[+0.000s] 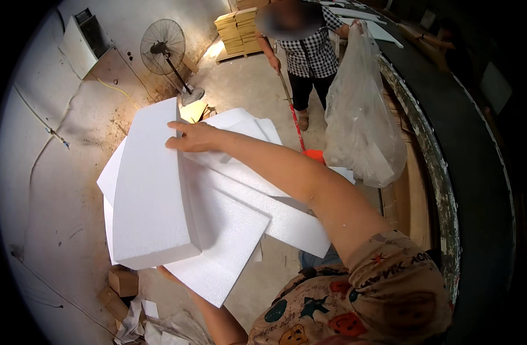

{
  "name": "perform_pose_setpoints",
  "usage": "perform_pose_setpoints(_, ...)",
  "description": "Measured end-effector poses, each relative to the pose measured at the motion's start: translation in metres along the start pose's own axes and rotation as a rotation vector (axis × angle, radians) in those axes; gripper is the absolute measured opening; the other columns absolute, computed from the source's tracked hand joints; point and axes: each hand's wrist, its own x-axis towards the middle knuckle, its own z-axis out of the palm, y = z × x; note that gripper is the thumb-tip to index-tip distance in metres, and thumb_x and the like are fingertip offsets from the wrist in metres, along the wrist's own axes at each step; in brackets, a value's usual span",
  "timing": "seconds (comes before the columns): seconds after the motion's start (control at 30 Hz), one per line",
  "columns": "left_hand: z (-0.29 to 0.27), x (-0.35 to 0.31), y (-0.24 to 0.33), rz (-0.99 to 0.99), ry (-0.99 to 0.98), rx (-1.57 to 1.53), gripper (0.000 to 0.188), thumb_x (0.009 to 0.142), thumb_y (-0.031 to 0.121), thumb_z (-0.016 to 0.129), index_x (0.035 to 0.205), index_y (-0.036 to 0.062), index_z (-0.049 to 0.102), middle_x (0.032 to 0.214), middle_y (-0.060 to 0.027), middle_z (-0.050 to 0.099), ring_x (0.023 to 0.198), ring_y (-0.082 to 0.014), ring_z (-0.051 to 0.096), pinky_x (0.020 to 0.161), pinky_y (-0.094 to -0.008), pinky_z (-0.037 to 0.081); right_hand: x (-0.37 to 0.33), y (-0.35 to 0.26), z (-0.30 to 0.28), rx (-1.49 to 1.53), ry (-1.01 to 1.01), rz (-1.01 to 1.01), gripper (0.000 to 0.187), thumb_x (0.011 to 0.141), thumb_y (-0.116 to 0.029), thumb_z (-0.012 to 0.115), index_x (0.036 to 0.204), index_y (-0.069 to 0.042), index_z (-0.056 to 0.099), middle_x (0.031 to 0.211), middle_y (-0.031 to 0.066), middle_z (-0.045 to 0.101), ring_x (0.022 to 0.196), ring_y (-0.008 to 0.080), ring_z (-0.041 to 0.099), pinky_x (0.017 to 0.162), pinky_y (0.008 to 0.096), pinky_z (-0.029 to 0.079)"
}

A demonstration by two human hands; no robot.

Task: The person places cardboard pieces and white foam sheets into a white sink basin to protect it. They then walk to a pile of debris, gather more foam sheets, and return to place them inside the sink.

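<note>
A long white foam block (pixel 148 190) rises at left centre, over loose white foam sheets. My right hand (pixel 194 137) reaches across from the right and grips the block's upper right edge, thumb and fingers on it. Below the block's near end, my left hand (pixel 170 273) shows only in part; its fingers are hidden beneath the foam. One flat foam sheet (pixel 226 247) juts out to the right of the block, near my left forearm. A narrower foam strip (pixel 292 221) passes under my right forearm. More foam sheets (pixel 240 121) lie behind my right hand.
Ahead, a person in a checked shirt (pixel 312 54) holds a large clear plastic bag (pixel 364 126) and a long red-and-grey handle (pixel 297 123). A standing fan (pixel 163 49) is by the left wall. Cardboard boxes (pixel 124 282) lie lower left; a long dark table (pixel 476 190) runs along the right.
</note>
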Motion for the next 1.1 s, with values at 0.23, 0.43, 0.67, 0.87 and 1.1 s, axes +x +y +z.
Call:
perform_pose_setpoints(0.23, -0.04, 0.195, -0.034, -0.006, 0.073, 0.075, 0.083, 0.077, 0.059, 0.044, 0.14, 0.0086, 0.023, 0.128, -0.0173, 0.038, 0.115, -0.0324, 0.045, 0.083, -0.046, 0.048, 0.205, 0.069, 0.01, 0.045, -0.143, -0.042, 0.078, 0.075, -0.055, 0.046, 0.141, -0.017, 0.029, 0.122, 0.0197, 0.054, 0.116, 0.0394, 0.046, 0.099, 0.0389, 0.035)
perform_pose_setpoints(0.43, -0.028, 0.399, -0.051, 0.002, 0.094, 0.093, 0.082, 0.077, 0.059, 0.045, 0.139, 0.0087, 0.024, 0.127, -0.0171, 0.039, 0.114, -0.0319, 0.045, 0.083, -0.0457, 0.047, 0.389, 0.145, -0.056, 0.066, -0.153, 0.004, 0.078, 0.076, -0.056, 0.047, 0.142, -0.019, 0.027, 0.119, 0.0176, 0.056, 0.116, 0.0399, 0.046, 0.099, 0.0409, 0.034)
perform_pose_setpoints(0.67, -0.029, 0.645, -0.149, -0.098, 0.058, 0.04, 0.08, 0.078, 0.058, 0.045, 0.138, 0.0088, 0.026, 0.127, -0.0169, 0.039, 0.113, -0.0314, 0.046, 0.083, -0.0453, 0.047, 0.556, 0.295, -0.173, 0.066, -0.021, 0.073, 0.078, 0.077, -0.055, 0.049, 0.142, -0.017, 0.028, 0.117, 0.02, 0.056, 0.112, 0.0352, 0.05, 0.097, 0.0375, 0.037)
perform_pose_setpoints(0.87, 0.033, 0.882, -0.292, -0.144, -0.007, -0.168, 0.074, 0.08, 0.058, 0.045, 0.134, 0.0092, 0.034, 0.128, -0.0147, 0.042, 0.112, -0.0307, 0.048, 0.086, -0.0453, 0.046, 0.668, 0.435, -0.33, 0.031, 0.134, 0.137, 0.074, 0.082, -0.05, 0.049, 0.143, -0.015, 0.027, 0.117, 0.0206, 0.055, 0.111, 0.0329, 0.052, 0.096, 0.0347, 0.038)
perform_pose_setpoints(1.1, 0.206, 1.086, -0.449, -0.32, -0.08, -0.058, 0.06, 0.08, 0.048, 0.04, 0.123, 0.006, 0.042, 0.116, -0.0145, 0.047, 0.102, -0.0268, 0.05, 0.081, -0.0386, 0.045, 0.727, 0.579, -0.552, 0.003, 0.38, 0.371, 0.083, 0.074, -0.057, 0.052, 0.142, -0.014, 0.029, 0.112, 0.0158, 0.058, 0.11, 0.0303, 0.052, 0.095, 0.0357, 0.038)
